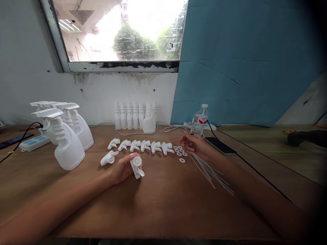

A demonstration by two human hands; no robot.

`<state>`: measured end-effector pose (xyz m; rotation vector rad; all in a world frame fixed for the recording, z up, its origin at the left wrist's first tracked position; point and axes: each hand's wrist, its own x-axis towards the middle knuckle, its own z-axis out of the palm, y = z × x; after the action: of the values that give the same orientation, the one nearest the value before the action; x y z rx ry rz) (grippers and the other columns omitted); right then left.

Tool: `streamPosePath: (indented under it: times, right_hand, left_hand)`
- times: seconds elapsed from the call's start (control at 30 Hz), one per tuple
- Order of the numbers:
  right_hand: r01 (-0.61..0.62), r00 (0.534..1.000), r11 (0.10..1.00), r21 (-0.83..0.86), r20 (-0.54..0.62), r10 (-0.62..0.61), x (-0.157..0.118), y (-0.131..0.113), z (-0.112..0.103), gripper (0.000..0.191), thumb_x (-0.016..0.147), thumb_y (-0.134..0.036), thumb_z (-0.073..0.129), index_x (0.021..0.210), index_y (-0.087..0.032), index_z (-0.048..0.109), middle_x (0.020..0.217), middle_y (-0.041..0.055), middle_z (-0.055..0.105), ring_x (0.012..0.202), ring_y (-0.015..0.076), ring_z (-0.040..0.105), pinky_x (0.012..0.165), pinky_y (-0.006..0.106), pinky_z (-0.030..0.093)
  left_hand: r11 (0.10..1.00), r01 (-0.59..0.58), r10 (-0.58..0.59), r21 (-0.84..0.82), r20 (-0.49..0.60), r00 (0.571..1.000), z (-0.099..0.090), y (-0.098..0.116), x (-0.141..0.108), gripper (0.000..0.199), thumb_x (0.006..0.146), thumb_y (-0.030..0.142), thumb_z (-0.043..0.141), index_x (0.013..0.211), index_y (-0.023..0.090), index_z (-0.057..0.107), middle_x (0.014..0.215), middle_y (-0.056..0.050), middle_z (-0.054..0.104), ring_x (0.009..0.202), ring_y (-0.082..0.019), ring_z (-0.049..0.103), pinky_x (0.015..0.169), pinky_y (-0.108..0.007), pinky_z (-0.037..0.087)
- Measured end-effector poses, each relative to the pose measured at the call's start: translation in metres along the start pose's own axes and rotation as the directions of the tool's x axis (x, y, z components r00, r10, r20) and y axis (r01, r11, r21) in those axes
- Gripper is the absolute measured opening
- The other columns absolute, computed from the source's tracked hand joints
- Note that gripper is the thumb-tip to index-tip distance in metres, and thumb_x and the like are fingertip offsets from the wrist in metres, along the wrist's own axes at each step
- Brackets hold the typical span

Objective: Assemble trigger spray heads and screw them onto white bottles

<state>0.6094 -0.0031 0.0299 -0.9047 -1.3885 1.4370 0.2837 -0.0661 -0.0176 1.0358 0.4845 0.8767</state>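
My left hand [125, 170] is closed around a white trigger spray head [137, 165], its round socket facing up toward me. Over the table on the right, my right hand [192, 143] has its fingers loosely curled and apart, with nothing visible in them. Beside those fingers lie several flat white washers [182, 160]. Several thin white tubes [211, 172] stretch out below my right wrist and forearm. A row of white trigger spray heads [145, 145] lies beyond my left hand, and another loose spray head [108, 158] rests just left of it.
Assembled white spray bottles [68, 146] stand at the left by a power strip [35, 143]. Several bottles without heads [135, 115] line the wall. A water bottle [199, 120] and a phone [221, 145] with a black cable are at the right.
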Motion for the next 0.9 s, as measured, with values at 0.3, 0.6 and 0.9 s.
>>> streamPosePath:
  times: [0.3, 0.6, 0.9]
  right_hand:
    - [-0.022, 0.997, 0.999, 0.039, 0.07, 0.019, -0.0015, 0.0066, 0.0019, 0.039, 0.081, -0.052, 0.062, 0.077, -0.014, 0.064, 0.061, 0.0014, 0.06, 0.037, 0.0032, 0.031, 0.037, 0.019, 0.028]
    - [-0.019, 0.996, 1.0, 0.016, 0.091, 0.018, -0.0034, 0.0073, 0.0034, 0.038, 0.081, -0.051, 0.062, 0.076, -0.014, 0.064, 0.06, 0.0013, 0.059, 0.038, 0.0036, 0.032, 0.038, 0.02, 0.031]
    - [-0.003, 0.997, 1.0, 0.007, 0.081, 0.002, -0.0085, 0.0009, 0.0094, 0.04, 0.08, -0.053, 0.062, 0.073, -0.014, 0.064, 0.058, 0.0012, 0.059, 0.037, 0.0043, 0.032, 0.039, 0.021, 0.031]
  left_hand:
    - [1.0, 0.001, -0.001, 0.005, -0.003, 1.0, -0.0024, -0.0009, 0.0001, 0.024, 0.091, 0.035, 0.041, 0.089, 0.014, 0.054, 0.073, -0.008, 0.059, 0.071, -0.02, 0.056, 0.067, -0.031, 0.044]
    - [1.0, -0.002, 0.002, 0.001, -0.006, 1.0, -0.0007, -0.0008, 0.0008, 0.024, 0.088, 0.036, 0.046, 0.088, 0.014, 0.055, 0.072, -0.008, 0.06, 0.071, -0.02, 0.057, 0.067, -0.031, 0.044]
    - [1.0, -0.002, 0.002, -0.008, -0.018, 1.0, -0.0001, -0.0005, 0.0013, 0.024, 0.088, 0.036, 0.046, 0.087, 0.014, 0.055, 0.071, -0.008, 0.06, 0.07, -0.02, 0.057, 0.067, -0.031, 0.044]
